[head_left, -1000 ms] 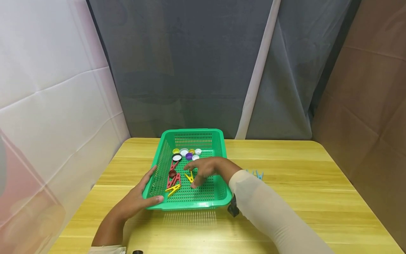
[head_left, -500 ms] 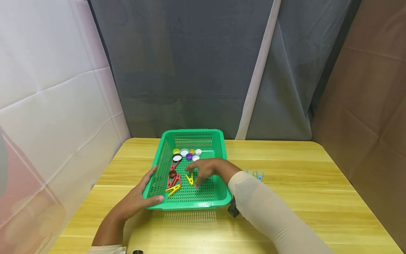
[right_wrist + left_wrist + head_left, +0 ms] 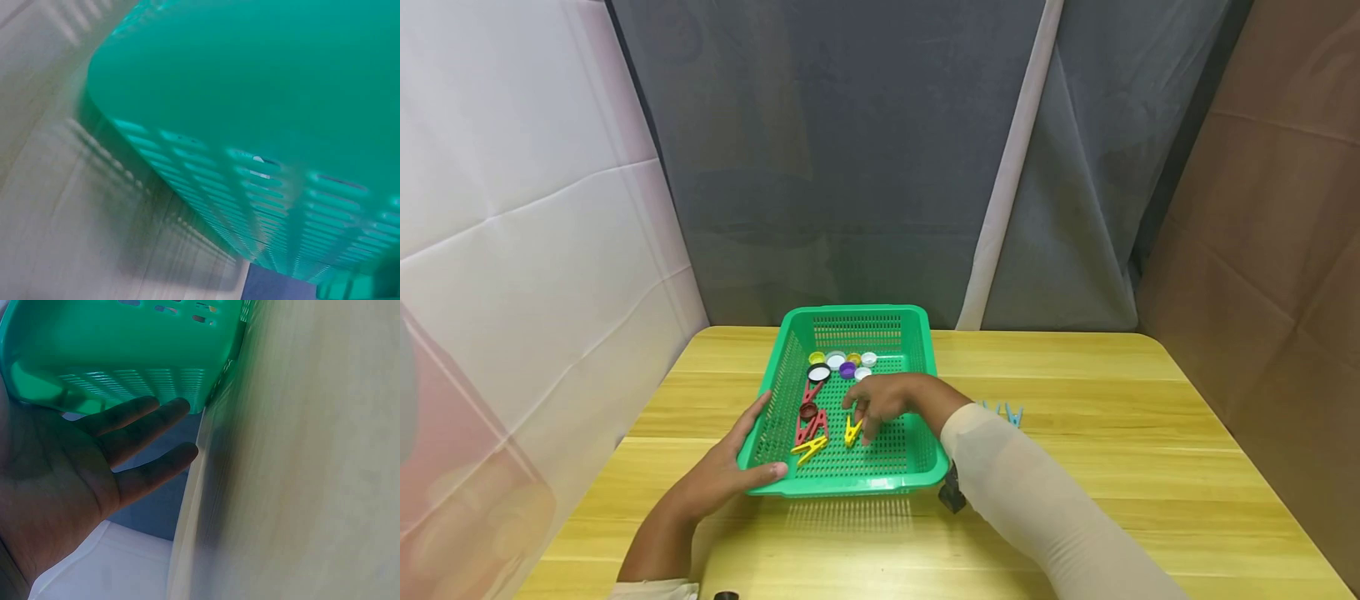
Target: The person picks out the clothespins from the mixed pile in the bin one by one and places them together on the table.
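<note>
A green plastic basket (image 3: 880,483) stands on the table, with bottle caps and clothespins inside. My left hand (image 3: 721,468) steadies its near left corner, thumb on the near rim and fingers along the outer side. In the left wrist view the fingers (image 3: 153,472) look straight and spread. My right hand (image 3: 882,400) reaches into the basket with curled fingers and pinches a yellow clothespin (image 3: 852,432) near the floor. Its exact hold is partly hidden, and the right wrist view shows only the basket's outer wall (image 3: 244,75). Left of it lie another yellow clothespin (image 3: 808,450) and red clothespins (image 3: 812,427).
Several caps lie at the basket's back left, among them a purple cap (image 3: 847,370) and a black-rimmed cap (image 3: 818,373). A brown cap (image 3: 808,411) lies among the red clothespins. Light-blue clothespins (image 3: 1013,415) lie on the wooden table (image 3: 1112,433), right of the basket.
The yellow clothespin at my right hand has turned and slid slightly toward me and to the right. My right fingers have drawn in around it. The left hand and basket stay put.
</note>
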`<state>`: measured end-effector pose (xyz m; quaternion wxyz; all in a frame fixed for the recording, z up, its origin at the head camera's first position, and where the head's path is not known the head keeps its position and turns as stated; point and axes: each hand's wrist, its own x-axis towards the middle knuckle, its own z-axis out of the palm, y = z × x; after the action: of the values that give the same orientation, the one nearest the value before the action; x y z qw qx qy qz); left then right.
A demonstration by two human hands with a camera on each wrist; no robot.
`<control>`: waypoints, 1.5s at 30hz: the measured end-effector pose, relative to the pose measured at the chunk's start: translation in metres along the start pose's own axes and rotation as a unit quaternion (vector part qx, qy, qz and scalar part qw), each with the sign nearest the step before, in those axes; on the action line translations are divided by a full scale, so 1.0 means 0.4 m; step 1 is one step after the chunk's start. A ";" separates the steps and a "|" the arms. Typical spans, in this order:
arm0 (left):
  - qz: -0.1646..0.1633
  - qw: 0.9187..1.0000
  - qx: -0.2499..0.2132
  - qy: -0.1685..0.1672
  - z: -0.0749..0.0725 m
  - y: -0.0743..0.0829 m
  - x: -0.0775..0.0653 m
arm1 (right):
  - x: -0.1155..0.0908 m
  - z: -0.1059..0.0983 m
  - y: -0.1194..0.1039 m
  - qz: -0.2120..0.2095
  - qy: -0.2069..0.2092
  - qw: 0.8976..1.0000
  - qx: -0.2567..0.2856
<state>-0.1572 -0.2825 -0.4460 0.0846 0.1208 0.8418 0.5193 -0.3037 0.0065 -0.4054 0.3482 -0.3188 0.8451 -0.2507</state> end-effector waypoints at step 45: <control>0.002 1.000 -0.003 -0.002 -0.001 -0.004 0.002 | -0.163 -0.001 -0.017 -0.131 0.141 0.981 0.013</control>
<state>-0.1583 -0.2835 -0.4473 0.0851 0.1234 0.8396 0.5221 -0.2655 0.0484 -0.3729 0.1937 -0.3836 0.8334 -0.3476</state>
